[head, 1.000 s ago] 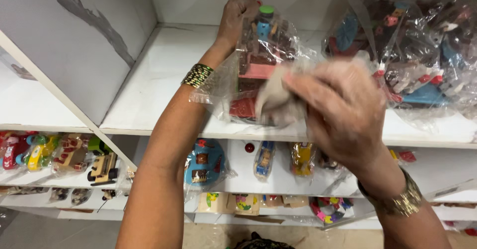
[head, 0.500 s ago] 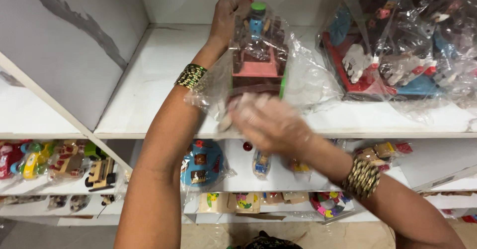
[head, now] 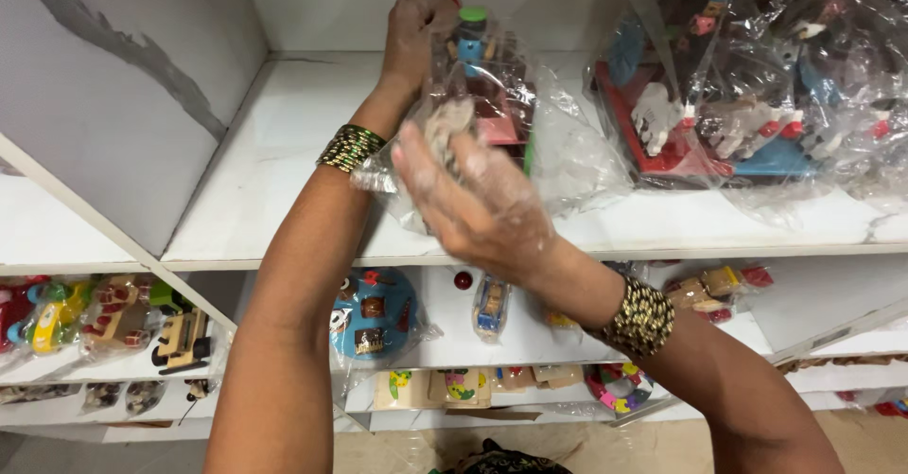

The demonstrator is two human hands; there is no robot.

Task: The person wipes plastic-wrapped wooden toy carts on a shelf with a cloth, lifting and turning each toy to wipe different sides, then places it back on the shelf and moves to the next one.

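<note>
My left hand (head: 416, 37) grips the top of a wooden toy (head: 487, 81) wrapped in clear plastic, holding it upright on the white shelf (head: 274, 181). The toy has a green knob on top and a pink and dark body. My right hand (head: 478, 200) is in front of it, closed on a small beige cloth (head: 446, 119) pressed against the plastic wrapping. Both wrists wear beaded bangles.
To the right on the same shelf sit several plastic-wrapped wooden toys (head: 747, 86) with red and blue bases. Lower shelves hold a blue round toy (head: 372, 313), small cars (head: 184, 337) and puzzles (head: 445, 386). A grey-veined white wall panel (head: 123, 86) stands at left.
My right hand with the cloth has come down and left from in front of the camera onto the wrapped toy's front. My left hand keeps its grip on top.
</note>
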